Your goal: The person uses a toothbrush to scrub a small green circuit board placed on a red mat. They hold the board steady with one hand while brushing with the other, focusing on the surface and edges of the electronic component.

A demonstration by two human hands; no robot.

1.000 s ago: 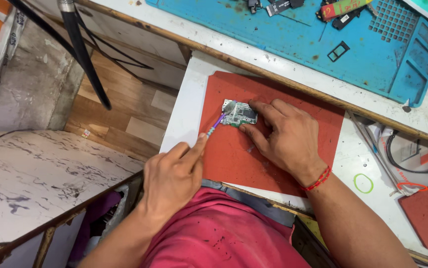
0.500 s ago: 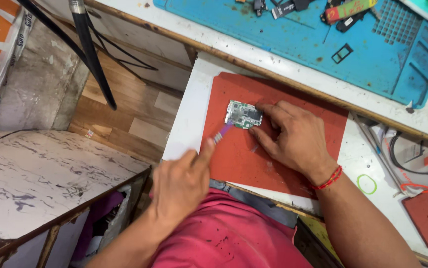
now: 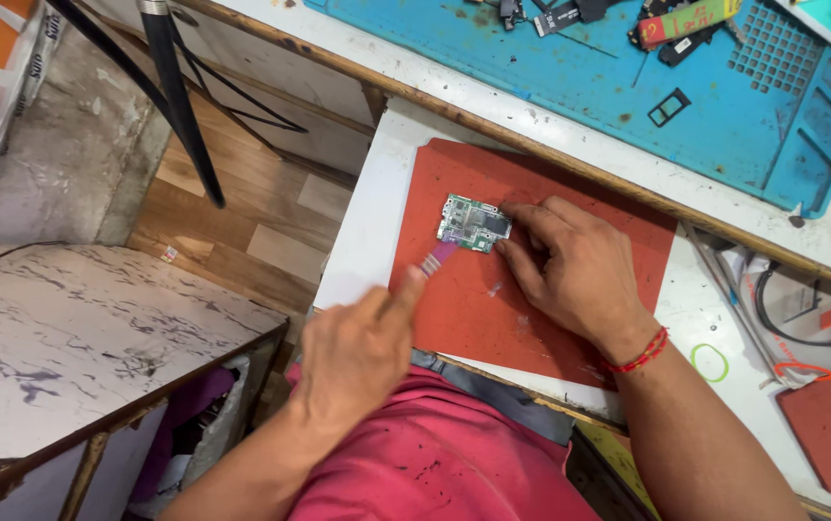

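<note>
Right now, from the head view, I see the small green circuit board (image 3: 474,223) lying on the red mat (image 3: 570,207) just above mid-frame, its long axis running left to right. My right hand (image 3: 574,275) is nearer: its fingers (image 3: 531,214) are spread and press the board's right edge. My left hand (image 3: 357,352), lower left of the board, is clenched on a purple brush (image 3: 439,253) whose tip touches the board's lower-left corner.
</note>
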